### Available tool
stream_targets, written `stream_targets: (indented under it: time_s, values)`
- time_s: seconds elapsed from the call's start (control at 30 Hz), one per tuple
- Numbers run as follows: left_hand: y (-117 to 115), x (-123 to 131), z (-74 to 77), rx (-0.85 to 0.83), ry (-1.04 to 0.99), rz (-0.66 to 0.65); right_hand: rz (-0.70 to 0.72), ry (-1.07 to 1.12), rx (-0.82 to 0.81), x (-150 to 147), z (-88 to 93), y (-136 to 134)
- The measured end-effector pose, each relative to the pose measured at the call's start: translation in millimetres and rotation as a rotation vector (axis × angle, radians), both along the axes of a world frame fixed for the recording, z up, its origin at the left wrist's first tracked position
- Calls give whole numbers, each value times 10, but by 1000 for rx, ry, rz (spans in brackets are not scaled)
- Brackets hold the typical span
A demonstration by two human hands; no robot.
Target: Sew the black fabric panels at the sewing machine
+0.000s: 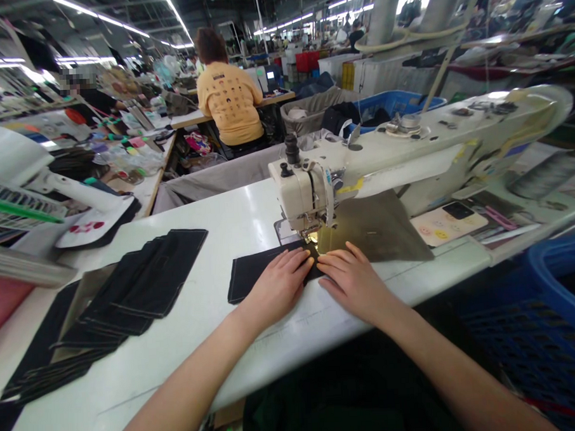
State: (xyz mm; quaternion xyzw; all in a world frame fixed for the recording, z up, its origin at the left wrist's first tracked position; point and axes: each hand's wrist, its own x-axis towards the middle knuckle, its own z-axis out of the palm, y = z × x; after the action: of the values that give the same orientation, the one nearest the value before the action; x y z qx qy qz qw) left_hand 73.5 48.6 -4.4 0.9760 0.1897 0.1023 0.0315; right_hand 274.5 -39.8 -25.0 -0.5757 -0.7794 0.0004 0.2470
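Note:
My left hand lies flat on a black fabric piece with pale stitching along its edges, fingers stretched toward the needle. Just right of it, my right hand rests with fingers spread, its fingertips at the right end of the black piece and near an olive fabric panel. Both hands press from above rather than grip. The sewing machine stands over the fabric, with its lit needle area directly in front of my fingertips. The fabric under my fingers is hidden.
Several stitched black pieces lie fanned on the white table at left. A phone is under the machine arm. Blue basket stands at lower right. A person in a yellow shirt sits ahead, back turned.

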Motion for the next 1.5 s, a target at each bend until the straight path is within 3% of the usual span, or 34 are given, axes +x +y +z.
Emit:
stream_targets:
  time_s: [0.13,0.27,0.73,0.93,1.17,1.3,1.5]
  values:
    - [-124,-47,-11,-13,1,-50,26,-9,23,56,-47,-76]
    - [-82,-54,1,-9,-31,-57,36,-12,21,76,-54,-31]
    - [424,14,49,-22,-29,3,8,-29,8,19,10,320]
    - [587,40,62,-26,-18,10,-4,-5,5,25,5,323]
    - [419,40,81,53,58,152,7,97,92,-17,0,190]
    - [250,53,78,-14,46,138,25,91,85,-33,-37,123]
    - [125,114,37,34,-3,127,0,53,70,-33,-65,72]
